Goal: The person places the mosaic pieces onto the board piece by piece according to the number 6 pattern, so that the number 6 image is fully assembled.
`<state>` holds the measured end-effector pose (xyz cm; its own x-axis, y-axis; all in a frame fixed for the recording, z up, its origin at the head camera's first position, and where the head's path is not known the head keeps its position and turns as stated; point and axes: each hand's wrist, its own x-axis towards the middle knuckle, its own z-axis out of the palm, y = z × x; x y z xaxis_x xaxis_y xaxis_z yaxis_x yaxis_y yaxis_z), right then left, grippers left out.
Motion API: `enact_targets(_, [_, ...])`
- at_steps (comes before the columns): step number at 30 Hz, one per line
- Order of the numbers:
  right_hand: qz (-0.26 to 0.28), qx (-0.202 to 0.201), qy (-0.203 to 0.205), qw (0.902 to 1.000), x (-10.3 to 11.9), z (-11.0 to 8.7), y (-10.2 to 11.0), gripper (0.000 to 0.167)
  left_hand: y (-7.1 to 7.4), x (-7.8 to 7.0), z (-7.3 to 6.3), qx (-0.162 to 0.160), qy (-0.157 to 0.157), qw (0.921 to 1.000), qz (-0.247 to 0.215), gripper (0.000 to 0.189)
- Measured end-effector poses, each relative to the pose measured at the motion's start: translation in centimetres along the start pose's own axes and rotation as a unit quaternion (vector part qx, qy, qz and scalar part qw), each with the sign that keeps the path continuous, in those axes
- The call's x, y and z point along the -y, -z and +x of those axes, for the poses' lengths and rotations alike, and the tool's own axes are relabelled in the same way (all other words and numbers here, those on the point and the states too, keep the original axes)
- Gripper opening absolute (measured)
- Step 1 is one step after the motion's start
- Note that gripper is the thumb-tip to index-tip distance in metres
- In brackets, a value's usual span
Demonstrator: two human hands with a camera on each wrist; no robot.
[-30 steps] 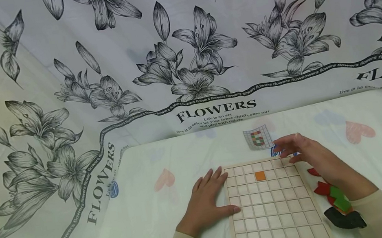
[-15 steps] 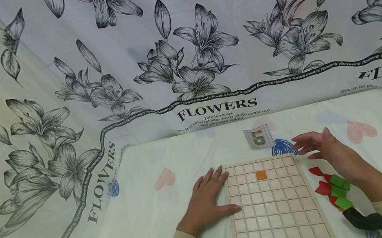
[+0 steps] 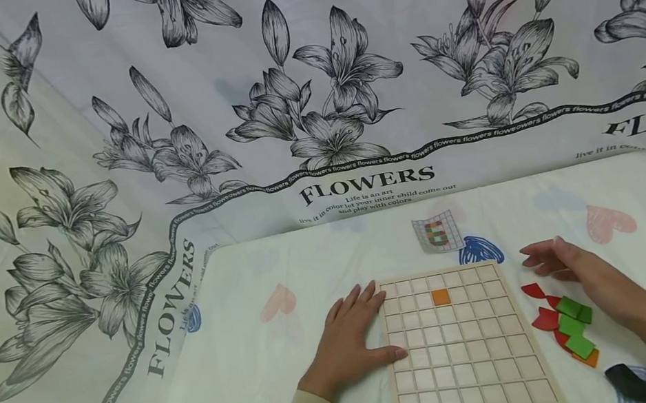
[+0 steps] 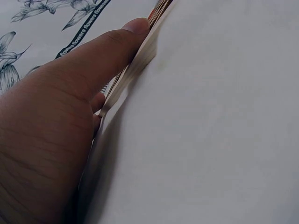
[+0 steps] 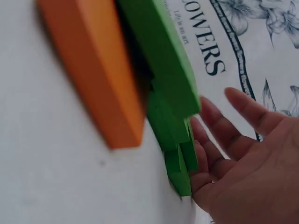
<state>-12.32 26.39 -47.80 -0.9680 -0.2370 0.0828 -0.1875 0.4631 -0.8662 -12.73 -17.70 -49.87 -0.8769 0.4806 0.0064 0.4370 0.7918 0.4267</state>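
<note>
My left hand [image 3: 348, 347] rests along the left edge of a wooden grid board [image 3: 464, 372], thumb and fingertips on its rim. In the left wrist view the thumb [image 4: 107, 51] lies on the board's edge. One orange square tile [image 3: 440, 297] sits in the board's second row from the top. To the right of the board, my right hand [image 3: 591, 276] hovers with loosely bent fingers, holding nothing. Beside and below it lies a loose pile of green tiles [image 3: 570, 324], red pieces [image 3: 545, 319] and an orange piece [image 3: 591, 357]. The right wrist view shows green blocks [image 5: 163, 70] near the fingers.
A small printed pattern card [image 3: 437, 233] lies behind the board, showing a coloured grid. The table cover [image 3: 239, 353] has printed hearts and blue shapes. A flower-printed sheet [image 3: 190, 110] hangs behind the table. Black wrist straps [image 3: 641, 384] are on both wrists.
My right hand has drawn back to the right, from the board's upper right corner to above the pile, uncovering the coloured pieces. My left hand has stayed on the board's edge.
</note>
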Motion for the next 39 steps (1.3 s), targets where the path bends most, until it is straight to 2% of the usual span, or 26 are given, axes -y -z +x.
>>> enact_targets(4, [-0.02, 0.024, -0.043, 0.9986, -0.7, -0.2, -0.2, 0.053, -0.1, -0.1, 0.0, 0.002, 0.002, 1.0, -0.004, 0.105])
enact_targets(8, [-0.039, 0.029, -0.066, 0.9967, -1.0, -0.4, -0.5, 0.048, 0.0, -0.1, 0.0, 0.001, 0.003, 1.0, -0.004, 0.105])
enact_targets(13, [-0.081, 0.009, -0.042, 0.9958, -1.4, -0.4, -0.7, 0.038, -0.1, -0.1, 0.0, -0.002, -0.001, 1.0, -0.005, 0.105])
enact_targets(20, [-0.149, -0.008, -0.009, 0.9887, -1.8, -0.4, -1.0, 0.017, 0.0, -0.2, 0.0, -0.003, 0.0, 1.0, -0.002, 0.104])
enact_targets(23, [-0.15, -0.007, -0.006, 0.9887, -1.8, -0.4, -1.0, 0.016, 0.0, -0.2, -0.1, -0.001, 0.005, 1.0, -0.002, 0.104])
enact_targets(30, [-0.144, -0.002, -0.034, 0.989, -1.3, -0.4, -1.1, 0.018, -0.1, -0.1, -0.1, 0.003, 0.006, 1.0, -0.001, 0.106])
enact_targets(39, [-0.13, -0.015, -0.032, 0.9909, -0.8, -0.5, -0.9, 0.023, -0.2, 0.0, -0.1, 0.0, 0.004, 1.0, 0.0, 0.106])
